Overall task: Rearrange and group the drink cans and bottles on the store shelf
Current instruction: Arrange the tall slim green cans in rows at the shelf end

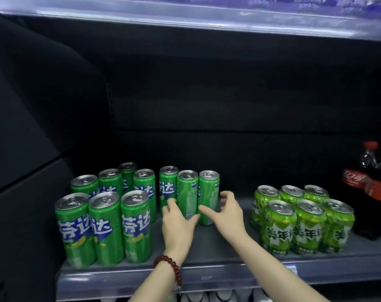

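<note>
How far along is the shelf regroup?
Done: seven tall green cans stand packed at the left; the shrink-wrapped six-pack and cola bottles sit grouped at the right.
In hand: the left hand and right hand, both open, flank a row of three loose cans mid-shelf, not yet gripping.
Left: likely closing the gap between that row and the left block.

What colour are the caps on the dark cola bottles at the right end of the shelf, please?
Red, seen in the head view on the cola bottles.
</note>
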The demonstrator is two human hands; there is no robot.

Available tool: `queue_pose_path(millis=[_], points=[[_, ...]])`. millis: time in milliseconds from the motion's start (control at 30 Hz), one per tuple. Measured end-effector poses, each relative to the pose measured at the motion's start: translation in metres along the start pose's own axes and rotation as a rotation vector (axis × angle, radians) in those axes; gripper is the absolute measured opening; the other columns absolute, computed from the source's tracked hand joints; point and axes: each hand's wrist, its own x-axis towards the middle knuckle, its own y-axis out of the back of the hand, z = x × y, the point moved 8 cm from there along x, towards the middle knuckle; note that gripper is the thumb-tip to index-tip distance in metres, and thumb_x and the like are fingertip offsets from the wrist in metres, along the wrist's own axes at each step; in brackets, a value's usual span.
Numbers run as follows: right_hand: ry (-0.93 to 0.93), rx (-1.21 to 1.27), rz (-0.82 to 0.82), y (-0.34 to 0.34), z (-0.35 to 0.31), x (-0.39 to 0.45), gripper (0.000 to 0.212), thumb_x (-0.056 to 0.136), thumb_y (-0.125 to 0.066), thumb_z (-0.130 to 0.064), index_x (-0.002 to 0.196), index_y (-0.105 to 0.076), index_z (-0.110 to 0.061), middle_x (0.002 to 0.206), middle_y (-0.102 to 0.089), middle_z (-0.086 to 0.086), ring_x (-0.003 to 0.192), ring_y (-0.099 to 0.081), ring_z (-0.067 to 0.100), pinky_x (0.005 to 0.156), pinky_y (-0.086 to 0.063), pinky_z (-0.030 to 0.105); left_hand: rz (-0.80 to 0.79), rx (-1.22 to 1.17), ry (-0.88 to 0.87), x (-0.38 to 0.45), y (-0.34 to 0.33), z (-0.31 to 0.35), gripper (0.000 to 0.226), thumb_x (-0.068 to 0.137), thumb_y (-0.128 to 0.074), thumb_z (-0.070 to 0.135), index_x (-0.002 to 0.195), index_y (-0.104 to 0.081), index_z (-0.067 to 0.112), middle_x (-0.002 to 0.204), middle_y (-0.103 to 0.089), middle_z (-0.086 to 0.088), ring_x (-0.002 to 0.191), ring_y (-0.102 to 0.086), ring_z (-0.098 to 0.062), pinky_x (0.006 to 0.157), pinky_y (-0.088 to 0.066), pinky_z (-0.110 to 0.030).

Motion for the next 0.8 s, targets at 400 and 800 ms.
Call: queue_pose_path(millis=[400, 800], points=[[0.090, 0.134, -0.080, -0.007, 0.010, 0.017, 0.047, 0.068, -0.084, -0.030, 0.104, -0.054, -0.029, 0.091, -0.062, -0.021, 0.086, -0.058, -0.010, 0.067, -0.043, 0.003, 0.014, 0.011, -0.031, 0.007, -0.005, 0.000, 0.063, 0.078, -0.076, 0.018, 0.130, -0.042, 0.005, 0.126, -0.052, -0.013, 0.117, -0.053, -0.027, 0.096, -0.043, -0.032], [0.088, 0.190, -0.199, -0.010, 0.011, -0.006, 0.075, 0.061, -0.086, -0.040, 0.123, -0.047, -0.025, 0.119, -0.058, -0.009, 0.112, -0.055, 0.006, 0.095, -0.046, 0.028, -0.091, -0.067, -0.027, 0.001, 0.000, -0.011, 0.083, 0.061, -0.085, 0.028, 0.133, -0.044, 0.015, 0.120, -0.055, -0.005, 0.113, -0.054, -0.021, 0.091, -0.039, -0.024]])
